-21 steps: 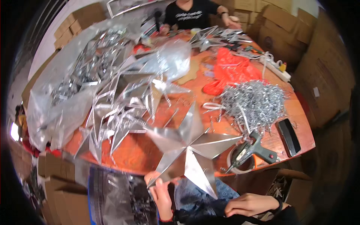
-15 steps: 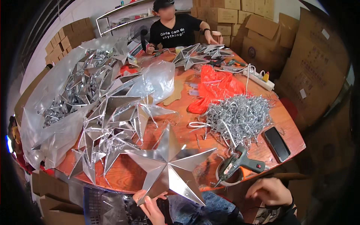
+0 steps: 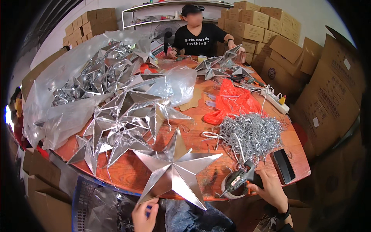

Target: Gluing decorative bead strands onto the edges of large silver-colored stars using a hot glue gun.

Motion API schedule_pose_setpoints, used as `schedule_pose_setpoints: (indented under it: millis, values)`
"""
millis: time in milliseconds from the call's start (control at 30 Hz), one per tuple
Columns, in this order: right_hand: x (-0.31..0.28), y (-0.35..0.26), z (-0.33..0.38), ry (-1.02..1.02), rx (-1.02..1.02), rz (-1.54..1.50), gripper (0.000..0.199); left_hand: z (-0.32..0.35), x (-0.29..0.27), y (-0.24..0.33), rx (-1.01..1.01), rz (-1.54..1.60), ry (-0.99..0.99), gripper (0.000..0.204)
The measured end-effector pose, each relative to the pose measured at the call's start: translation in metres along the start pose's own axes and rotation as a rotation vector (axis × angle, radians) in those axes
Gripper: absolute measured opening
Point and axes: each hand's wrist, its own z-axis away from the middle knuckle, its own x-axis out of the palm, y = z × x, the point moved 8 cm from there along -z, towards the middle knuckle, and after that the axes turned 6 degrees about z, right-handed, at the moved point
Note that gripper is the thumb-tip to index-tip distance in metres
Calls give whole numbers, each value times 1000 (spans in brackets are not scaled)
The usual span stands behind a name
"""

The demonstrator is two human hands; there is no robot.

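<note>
A large silver five-pointed star [image 3: 172, 167] lies at the table's near edge, one point jutting over it. My left hand [image 3: 145, 216] is closed on the star's lower-left tip. To the right, a dark glue gun [image 3: 236, 180] with an orange trigger rests across a pale ring-shaped roll [image 3: 228, 194]. My right hand [image 3: 273, 191] is closed round its handle, fingers at the trigger. Behind the gun lies a heap of silver tinsel strands [image 3: 253, 135]. Several tinsel-edged silver stars [image 3: 125, 120] are stacked to the left.
A phone [image 3: 284, 166] lies near the right edge. Further back are a red plastic bag [image 3: 235, 101], a power strip [image 3: 276, 101] and a clear bag of stars [image 3: 50, 120]. Across the table a person [image 3: 197, 38] handles a silver star. A blue basket [image 3: 81, 205] stands below the near edge.
My right hand has moved up from below the table edge and taken hold of the glue gun's handle. The person opposite has lifted a star. My view has shifted.
</note>
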Motion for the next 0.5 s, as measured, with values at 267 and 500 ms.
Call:
schedule_pose_setpoints:
  millis: [267,500]
  values:
    - [13,8,-4,-29,49,36,28,86,-91,10,206,-487,773,24]
    - [5,-2,-9,-86,66,-181,19,98,-105,-6,197,-539,884,25]
